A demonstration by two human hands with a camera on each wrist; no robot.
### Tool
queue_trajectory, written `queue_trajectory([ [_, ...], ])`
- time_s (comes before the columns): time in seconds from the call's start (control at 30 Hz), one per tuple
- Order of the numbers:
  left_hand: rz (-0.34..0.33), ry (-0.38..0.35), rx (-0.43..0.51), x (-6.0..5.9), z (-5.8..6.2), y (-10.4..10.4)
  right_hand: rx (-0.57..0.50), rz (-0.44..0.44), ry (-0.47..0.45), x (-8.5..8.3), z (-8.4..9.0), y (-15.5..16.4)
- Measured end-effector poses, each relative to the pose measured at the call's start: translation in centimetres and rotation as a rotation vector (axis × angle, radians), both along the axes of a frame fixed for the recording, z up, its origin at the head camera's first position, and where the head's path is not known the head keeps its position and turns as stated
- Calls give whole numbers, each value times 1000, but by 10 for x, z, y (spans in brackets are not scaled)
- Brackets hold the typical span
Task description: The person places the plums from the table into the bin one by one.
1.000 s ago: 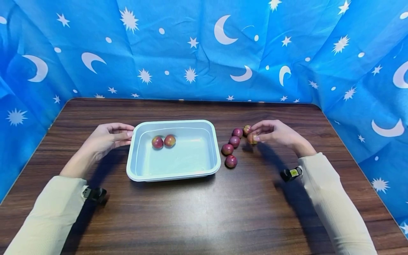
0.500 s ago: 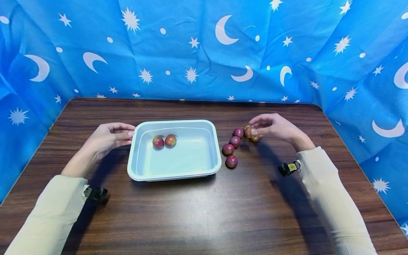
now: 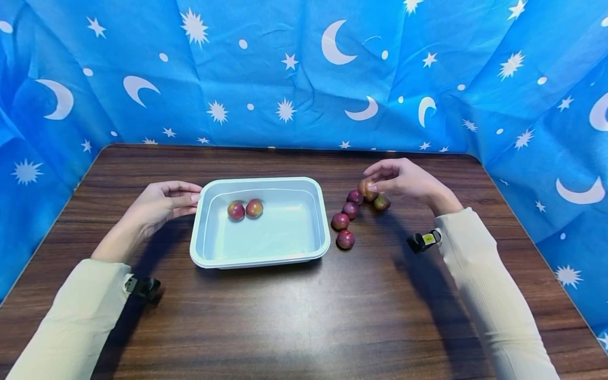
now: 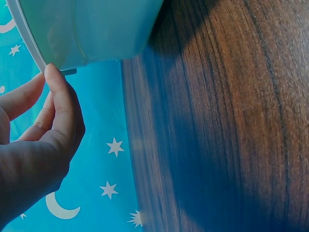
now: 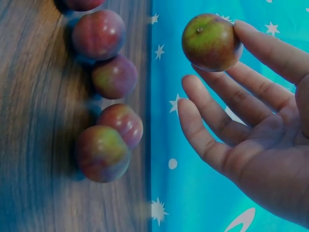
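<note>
At the left, my left hand (image 3: 154, 208) pinches the rim of a white plastic tray (image 3: 258, 262) between thumb and fingers. The left wrist view shows these fingertips (image 4: 52, 72) at the tray's edge. Two red-yellow plums (image 3: 235, 210) sit side by side inside, toward the back left. My right hand (image 3: 410, 182) holds a greenish-red plum (image 5: 210, 43) between thumb and fingertips, raised above the table, its ring and little fingers loosely spread. Beneath and beside it, several more plums (image 3: 350, 210) lie in a crooked row right of the tray; a greener plum (image 3: 381, 202) lies at the row's right end.
A dark wood-grain table (image 3: 285, 322) carries everything. Behind it and along both sides hangs a blue cloth (image 3: 294, 79) with white moons and stars. Each wrist wears a small black camera, such as the right wrist camera (image 3: 423, 240).
My right hand has lifted its plum and carried it back and to the left, over the row, uncovering the greener plum. The left hand stays on the tray's rim.
</note>
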State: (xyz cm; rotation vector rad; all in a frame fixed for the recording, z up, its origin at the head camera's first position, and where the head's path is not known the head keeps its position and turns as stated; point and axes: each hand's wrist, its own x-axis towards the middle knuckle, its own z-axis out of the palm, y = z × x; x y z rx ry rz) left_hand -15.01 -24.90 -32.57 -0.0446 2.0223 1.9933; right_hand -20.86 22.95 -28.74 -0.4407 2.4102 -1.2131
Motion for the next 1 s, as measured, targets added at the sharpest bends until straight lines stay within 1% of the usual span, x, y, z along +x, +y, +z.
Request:
queue_trajectory([
  [0.17, -5, 6, -3, 0, 0, 0, -5, 3, -2, -2, 5, -5],
  [0.3, -2, 3, 14, 0, -1, 0, -6, 4, -6, -4, 9, -8],
  [0.57, -4, 3, 20, 0, -1, 0, 17, 46, 66, -6, 16, -14],
  [0.8, -2, 13, 27, 0, -2, 0, -1, 48, 72, -8, 23, -21],
  [1.0, -5, 24, 5, 1, -1, 1, 4, 53, 84, -8, 28, -27],
])
